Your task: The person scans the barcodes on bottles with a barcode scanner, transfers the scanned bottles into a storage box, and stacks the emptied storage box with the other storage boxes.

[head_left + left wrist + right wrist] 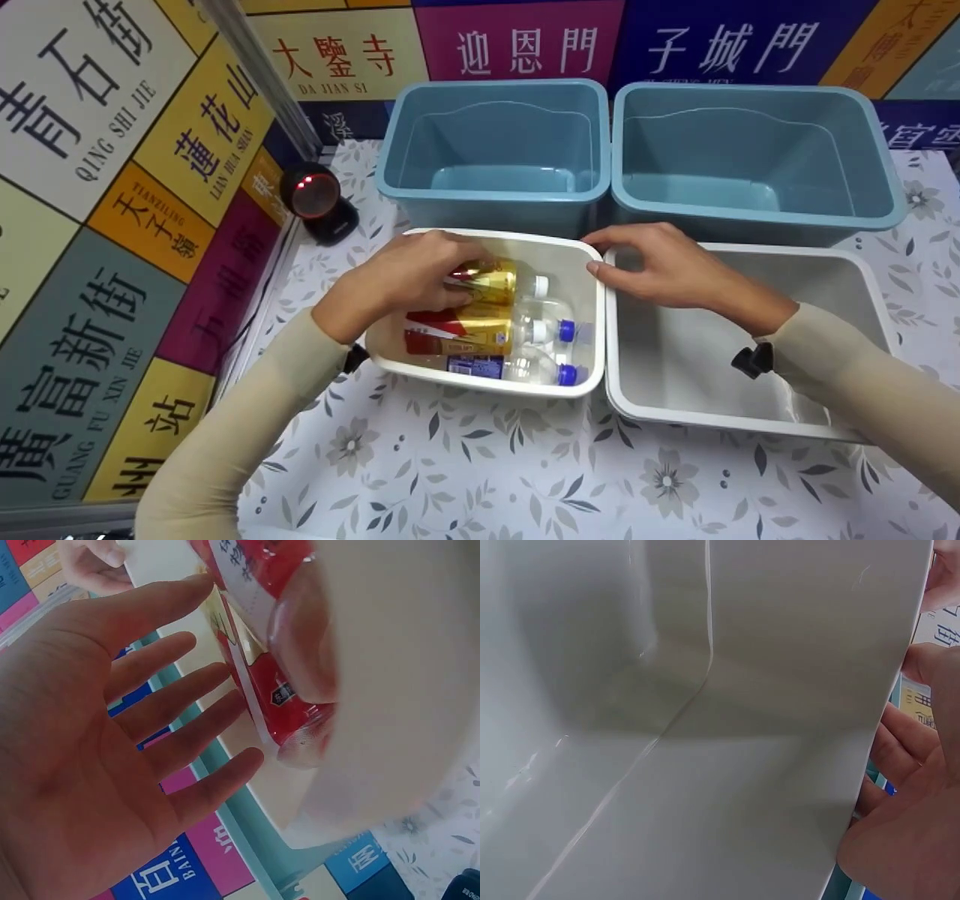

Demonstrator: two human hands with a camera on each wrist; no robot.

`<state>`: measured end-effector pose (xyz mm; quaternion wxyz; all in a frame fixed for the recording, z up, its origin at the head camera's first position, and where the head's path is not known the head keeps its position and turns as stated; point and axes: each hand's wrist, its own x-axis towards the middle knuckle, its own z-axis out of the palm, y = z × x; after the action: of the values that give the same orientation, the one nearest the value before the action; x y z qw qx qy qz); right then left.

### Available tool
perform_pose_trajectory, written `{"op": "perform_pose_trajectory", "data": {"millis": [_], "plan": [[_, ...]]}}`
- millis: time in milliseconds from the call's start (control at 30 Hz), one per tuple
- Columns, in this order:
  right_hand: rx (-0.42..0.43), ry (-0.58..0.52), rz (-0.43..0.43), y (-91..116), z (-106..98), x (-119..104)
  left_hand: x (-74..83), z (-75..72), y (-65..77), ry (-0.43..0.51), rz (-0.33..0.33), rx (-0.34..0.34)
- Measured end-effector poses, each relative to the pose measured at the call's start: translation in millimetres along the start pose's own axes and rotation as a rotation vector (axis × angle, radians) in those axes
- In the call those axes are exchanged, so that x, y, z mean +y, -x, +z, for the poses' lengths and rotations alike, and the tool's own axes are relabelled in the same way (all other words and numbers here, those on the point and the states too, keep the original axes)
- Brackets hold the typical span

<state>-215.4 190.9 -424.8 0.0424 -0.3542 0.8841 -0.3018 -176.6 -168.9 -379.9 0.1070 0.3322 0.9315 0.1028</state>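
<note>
Gold-red package (493,280) under left hand (416,271), near 4 capped bottles (532,366)

In the head view, the left hand (420,274) is partly hiding the upper red-and-gold pack (496,284), and print on the blue label (475,367) at 6 o'clock is proving too small to read. The right sleeve (862,397) is running off at 4 o'clock. In the left wrist view, the white bin (405,682) is blurring at 3 o'clock and covering part of the red packages (274,686). In the right wrist view, the right hand (922,817) is being cut off at 4 o'clock.
</note>
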Motion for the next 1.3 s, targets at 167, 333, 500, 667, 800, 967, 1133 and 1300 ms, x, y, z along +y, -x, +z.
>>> {"op": "perform_pose_trajectory", "data": {"millis": [167, 333, 500, 667, 800, 967, 1133, 1300], "plan": [[-0.002, 0.000, 0.006, 0, 0, -1, -3.4, 2.1, -1.0, -0.006, 0.018, -0.004], [-0.009, -0.003, 0.012, 0, 0, -1, -7.0, 3.3, -1.8, -0.003, 0.049, -0.001], [-0.010, 0.004, 0.010, 0, 0, -2, -6.1, 4.3, -3.4, -0.029, 0.079, -0.008], [-0.008, 0.002, 0.015, -1, 0, -1, -4.3, 5.5, -6.7, -0.076, 0.101, -0.022], [-0.006, 0.004, 0.011, 0, 0, -1, -3.6, 8.0, -7.5, -0.099, 0.098, -0.032], [-0.016, 0.007, 0.015, 0, 0, -1, -0.1, 17.4, -8.2, -0.260, 0.084, 0.026], [-0.017, 0.009, 0.017, 0, -1, -1, 5.6, 23.4, -9.2, -0.425, 0.072, 0.080], [-0.017, 0.006, 0.011, 0, -1, -1, 8.3, 17.1, -2.8, -0.399, 0.123, 0.083]]}}
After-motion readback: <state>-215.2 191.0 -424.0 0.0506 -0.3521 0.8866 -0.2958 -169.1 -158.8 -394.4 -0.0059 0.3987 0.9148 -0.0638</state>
